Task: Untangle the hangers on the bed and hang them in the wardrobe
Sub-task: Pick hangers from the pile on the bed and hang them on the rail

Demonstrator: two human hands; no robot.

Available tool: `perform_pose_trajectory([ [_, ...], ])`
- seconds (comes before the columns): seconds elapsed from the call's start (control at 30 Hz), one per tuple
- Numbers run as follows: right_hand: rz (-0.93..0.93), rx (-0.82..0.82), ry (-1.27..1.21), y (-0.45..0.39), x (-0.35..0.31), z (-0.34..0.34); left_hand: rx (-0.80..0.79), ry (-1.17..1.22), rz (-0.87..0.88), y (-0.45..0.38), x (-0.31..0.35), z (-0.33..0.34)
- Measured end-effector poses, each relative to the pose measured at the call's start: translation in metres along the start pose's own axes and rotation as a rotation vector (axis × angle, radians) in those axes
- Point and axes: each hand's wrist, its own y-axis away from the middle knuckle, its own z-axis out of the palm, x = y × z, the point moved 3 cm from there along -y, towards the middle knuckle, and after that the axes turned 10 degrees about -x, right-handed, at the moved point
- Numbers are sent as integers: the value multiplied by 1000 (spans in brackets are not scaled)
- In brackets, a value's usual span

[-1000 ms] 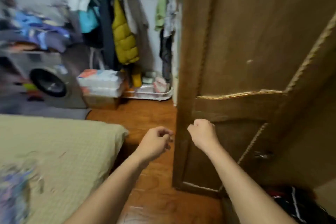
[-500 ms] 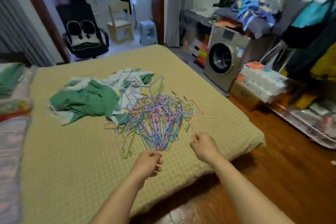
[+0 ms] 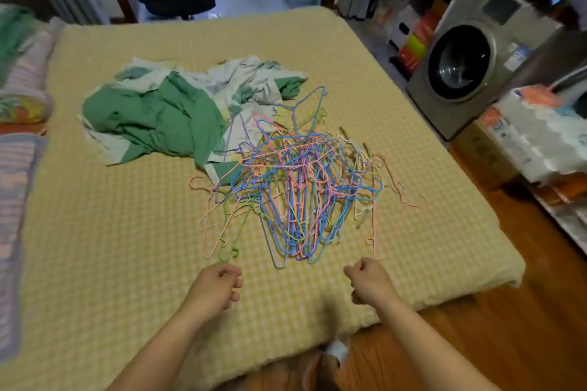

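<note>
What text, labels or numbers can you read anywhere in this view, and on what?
No text here is readable.
Washing machine: sticker on its front, too blurred to read.
Stacked packs at the right: printed wrapping, too blurred to read.
Cardboard box under them: faint marks, unreadable.
Hangers and bed: no writing visible.

Pastel multicoloured hangers [image 3: 298,187], yellow waffle-checked bed [image 3: 127,247]
</note>
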Motion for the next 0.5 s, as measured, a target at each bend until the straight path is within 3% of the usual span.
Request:
perform_pose_trajectory([
  [0.17, 20, -204, -162, -139, -49, 12, 159, -29, -82, -66, -8, -5],
  [0.27, 7, -198, -336, -233, -98, 15, 241, -23, -62, -118, -4, -1],
  [0.4, 106, -299, -724, -317, -129, 26, 257, 85, -60, -178, -5, 17],
  [0.5, 113, -286, -860, -349, -136, 30, 228, 113, -74, -208, -8, 28],
])
